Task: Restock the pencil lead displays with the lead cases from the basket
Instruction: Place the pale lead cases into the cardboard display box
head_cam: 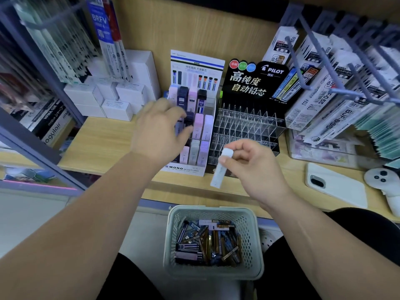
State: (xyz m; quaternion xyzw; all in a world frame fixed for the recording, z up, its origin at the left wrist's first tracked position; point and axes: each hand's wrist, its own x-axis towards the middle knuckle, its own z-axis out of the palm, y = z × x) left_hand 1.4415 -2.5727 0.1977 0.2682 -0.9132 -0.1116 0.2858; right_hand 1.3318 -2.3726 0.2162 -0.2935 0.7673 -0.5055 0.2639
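A light wood-grain shelf board (104, 144) meets a matching wooden back panel (194, 29). A lilac-grey metal shelf frame (32, 137) stands at left, above a pale smooth floor (26, 217). The lighting is even and soft.

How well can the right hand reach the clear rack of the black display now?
Probably yes. The right hand, pinching a white case, hovers just in front of the clear rack with nothing between them; the left hand is over at the display beside it.

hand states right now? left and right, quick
Left hand: at the MONO display, blurred; grip cannot be told.
Right hand: pinching a white lead case.
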